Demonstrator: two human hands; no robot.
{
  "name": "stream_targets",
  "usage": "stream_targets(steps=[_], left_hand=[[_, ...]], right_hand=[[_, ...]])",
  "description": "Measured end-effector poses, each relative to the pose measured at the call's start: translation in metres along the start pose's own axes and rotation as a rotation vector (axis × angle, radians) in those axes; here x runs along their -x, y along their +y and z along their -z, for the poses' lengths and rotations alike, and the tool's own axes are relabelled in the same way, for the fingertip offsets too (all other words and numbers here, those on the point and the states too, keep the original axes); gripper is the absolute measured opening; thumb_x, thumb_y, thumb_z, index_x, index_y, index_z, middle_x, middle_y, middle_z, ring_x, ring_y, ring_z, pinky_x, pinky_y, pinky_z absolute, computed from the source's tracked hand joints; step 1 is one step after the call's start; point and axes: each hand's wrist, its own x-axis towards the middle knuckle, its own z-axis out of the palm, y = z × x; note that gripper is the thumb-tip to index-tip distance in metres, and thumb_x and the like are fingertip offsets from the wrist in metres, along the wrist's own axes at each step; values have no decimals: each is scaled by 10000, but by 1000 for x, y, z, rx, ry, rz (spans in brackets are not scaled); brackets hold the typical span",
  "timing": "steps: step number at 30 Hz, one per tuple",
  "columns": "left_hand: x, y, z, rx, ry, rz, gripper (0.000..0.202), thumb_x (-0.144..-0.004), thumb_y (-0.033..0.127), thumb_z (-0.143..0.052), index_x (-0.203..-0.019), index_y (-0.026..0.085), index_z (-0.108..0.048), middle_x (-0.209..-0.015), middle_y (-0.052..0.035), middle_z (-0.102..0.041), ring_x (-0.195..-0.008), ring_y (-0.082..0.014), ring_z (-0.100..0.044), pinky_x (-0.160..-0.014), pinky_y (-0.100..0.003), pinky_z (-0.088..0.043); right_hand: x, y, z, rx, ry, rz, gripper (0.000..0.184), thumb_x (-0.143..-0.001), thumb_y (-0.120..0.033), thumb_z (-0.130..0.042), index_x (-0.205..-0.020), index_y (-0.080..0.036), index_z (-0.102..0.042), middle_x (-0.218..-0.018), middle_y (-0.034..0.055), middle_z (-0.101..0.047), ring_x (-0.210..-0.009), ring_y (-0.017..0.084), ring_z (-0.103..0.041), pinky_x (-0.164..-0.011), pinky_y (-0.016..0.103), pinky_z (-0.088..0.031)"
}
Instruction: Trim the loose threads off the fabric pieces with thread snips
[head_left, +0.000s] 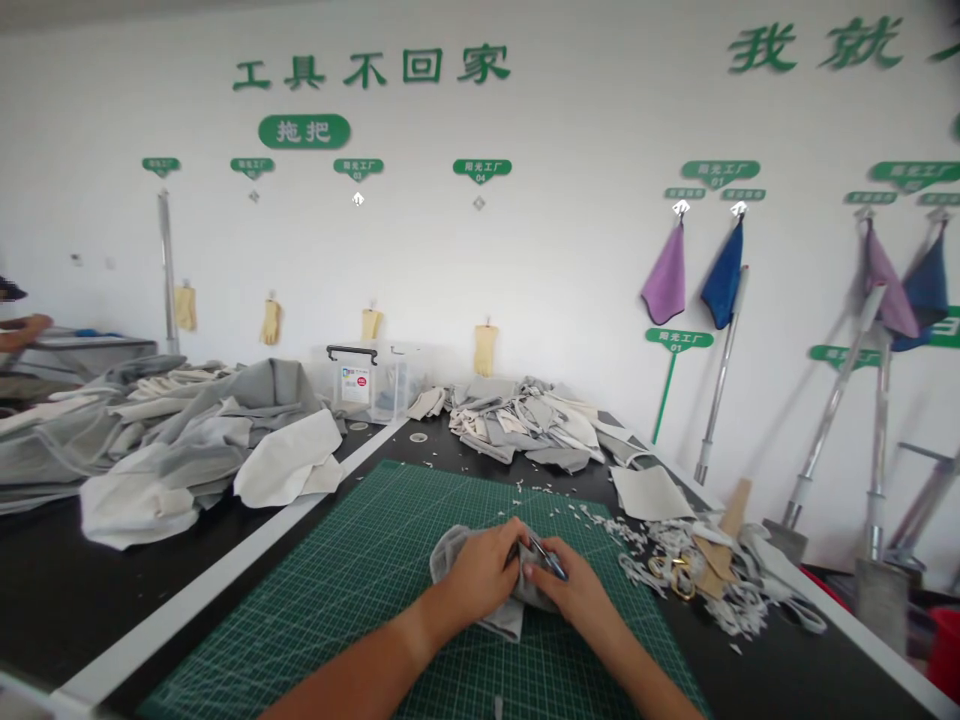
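Observation:
My left hand point(480, 572) grips a piece of grey fabric point(450, 556) above a green cutting mat point(315, 590), and part of the cloth hangs below the hand. My right hand point(574, 590) is close beside it, holding small metal-bladed snips point(549, 558) against the cloth's edge. Small pale fabric scraps point(600, 525) are scattered on the mat's far right side. To the right of my right hand lies a heap of pale trimmings point(712, 570) with gold-coloured scissors point(673, 577) on it.
Large piles of grey and cream fabric point(180, 440) lie on the black table point(82, 590) to the left, with more point(525, 425) at the back. A clear plastic box point(367, 385) stands beyond. A person's arm point(22, 332) is at far left. Mops point(720, 370) lean on the right wall.

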Motion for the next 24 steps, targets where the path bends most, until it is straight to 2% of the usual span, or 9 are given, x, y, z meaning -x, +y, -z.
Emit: stream_targets(steps=[3,7,12,15,19,24], left_hand=[[0,-3,-2,-9,20,12,256,-852,119,-491,-1059,246,-571,-1021,-22,-696,-961,-192,-650,-838,-276,-445],[-1,-5,-4,-41,50,74,243,-863,124,-473,-1047,251,-568,-978,-23,-699,-912,-192,-660,-818,-275,-440],[-4,-11,-8,-33,79,187,151,-931,205,-443,-996,258,-569,-963,-27,-704,-900,-186,-667,-777,-266,-440],[-8,-20,-12,-18,117,237,163,-960,247,-410,-928,251,-569,-923,-27,-702,-863,-180,-663,-737,-265,-429],[-11,-31,-18,1,134,226,204,-971,271,-390,-855,231,-553,-856,-25,-689,-793,-173,-640,-696,-267,-407],[-11,-35,-21,3,131,194,211,-976,277,-387,-870,227,-563,-899,-34,-692,-819,-172,-631,-710,-273,-403]], right_hand=[[3,-3,1,-9,-12,17,337,-803,-441,-687,-1036,-204,-632,-991,22,-694,-942,227,-639,-842,307,-478],[7,-11,-2,-24,-44,8,329,-798,-369,-691,-1073,-211,-600,-949,14,-706,-883,216,-658,-803,304,-490],[11,-13,-7,-50,-39,-21,497,-790,-348,-710,-1237,-244,-520,-973,17,-722,-894,212,-698,-829,305,-516],[13,-12,-8,-23,2,-55,594,-779,-356,-728,-1315,-274,-485,-1057,33,-715,-1030,229,-696,-901,315,-521],[14,-13,-7,11,39,-46,606,-803,-371,-712,-1351,-287,-467,-1175,63,-684,-1228,244,-623,-984,330,-505],[18,-22,-3,46,43,-32,536,-838,-367,-679,-1333,-305,-486,-1180,53,-681,-1242,238,-620,-963,306,-515]])
